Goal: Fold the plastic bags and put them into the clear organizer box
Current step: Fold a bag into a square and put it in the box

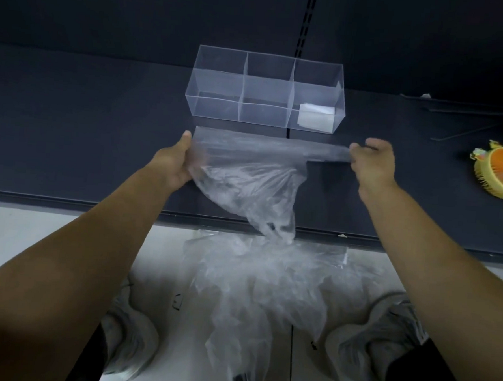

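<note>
One folded bag [316,116] already lies in the right compartment of the clear organizer box [219,73], at 12 o'clock on the tabletop [72,120]. Our left grip [177,162] and right grip [372,165] each pinch an end of a plastic bag [246,160] stretched just before it. Crumpled plastic [262,279] at 6 o'clock looks unfolded.

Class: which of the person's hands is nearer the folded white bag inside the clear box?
Right. The right hand lies just in front of the folded white bag; the left hand is farther, off to its left.
</note>
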`<state>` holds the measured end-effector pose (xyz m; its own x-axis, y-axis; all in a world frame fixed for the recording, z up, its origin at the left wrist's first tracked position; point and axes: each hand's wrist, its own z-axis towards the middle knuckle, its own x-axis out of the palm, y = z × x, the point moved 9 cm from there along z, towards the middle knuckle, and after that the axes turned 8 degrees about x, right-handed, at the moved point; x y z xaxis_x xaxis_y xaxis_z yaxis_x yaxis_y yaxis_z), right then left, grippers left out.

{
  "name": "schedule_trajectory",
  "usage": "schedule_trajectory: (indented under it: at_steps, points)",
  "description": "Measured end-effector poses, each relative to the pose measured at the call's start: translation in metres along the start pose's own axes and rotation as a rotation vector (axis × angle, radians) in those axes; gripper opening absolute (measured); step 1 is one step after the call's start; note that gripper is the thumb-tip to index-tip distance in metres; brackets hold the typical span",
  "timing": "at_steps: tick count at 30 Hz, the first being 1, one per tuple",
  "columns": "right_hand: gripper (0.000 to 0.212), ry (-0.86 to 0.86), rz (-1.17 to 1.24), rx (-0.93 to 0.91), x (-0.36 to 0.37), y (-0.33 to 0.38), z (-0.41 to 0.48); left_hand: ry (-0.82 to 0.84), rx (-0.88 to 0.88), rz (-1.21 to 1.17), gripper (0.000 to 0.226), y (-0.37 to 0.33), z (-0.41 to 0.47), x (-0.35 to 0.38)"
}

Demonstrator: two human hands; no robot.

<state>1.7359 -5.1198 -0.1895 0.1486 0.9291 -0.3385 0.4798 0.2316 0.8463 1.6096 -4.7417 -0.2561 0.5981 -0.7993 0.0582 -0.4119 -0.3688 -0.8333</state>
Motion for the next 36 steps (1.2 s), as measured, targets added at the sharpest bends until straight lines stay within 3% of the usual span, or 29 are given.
schedule_trajectory:
  at_steps: [2,3,8,11,13,16,21,24,27,31,34,36]
  points:
    - [0.014,0.144,-0.014,0.038,0.014,-0.011,-0.017,0.089,-0.075,-0.111,0.059,0.011,-0.007,0.007]
    - [0.016,0.240,0.005,0.067,0.020,-0.018,-0.029,0.123,-0.106,-0.176,0.064,0.018,-0.012,0.010]
    - [0.042,0.482,0.106,0.102,0.020,-0.055,-0.084,0.339,-0.073,-0.338,0.072,0.039,-0.055,0.029]
    - [0.057,0.756,-0.066,0.055,0.047,-0.071,-0.120,0.393,0.011,-0.402,0.067,0.046,-0.083,0.033]
    - [0.050,0.712,-0.170,0.012,0.059,-0.078,-0.124,0.363,0.052,-0.371,0.042,0.058,-0.096,0.032]
    - [0.012,0.385,-0.202,-0.028,0.049,-0.077,-0.103,0.278,0.026,-0.276,0.015,0.081,-0.105,0.030]
    - [0.012,0.043,-0.276,-0.085,-0.003,-0.072,-0.068,-0.046,-0.066,-0.232,0.023,0.078,-0.087,-0.001]
    - [0.011,-0.086,-0.287,-0.168,-0.033,-0.060,-0.057,-0.110,-0.063,-0.096,0.027,0.061,-0.073,-0.013]
    - [0.024,-0.059,-0.243,-0.183,-0.036,-0.061,-0.056,-0.124,-0.059,0.058,0.036,0.053,-0.069,-0.016]
    - [0.025,0.133,0.030,0.050,-0.020,-0.091,-0.057,-0.200,-0.057,0.089,0.043,0.052,-0.068,-0.028]
    - [0.020,0.227,0.095,0.145,-0.015,-0.107,-0.062,-0.148,-0.102,0.023,0.052,0.057,-0.072,-0.027]
    - [0.005,0.316,0.113,0.179,-0.013,-0.112,-0.066,-0.066,-0.124,0.080,0.050,0.060,-0.079,-0.021]
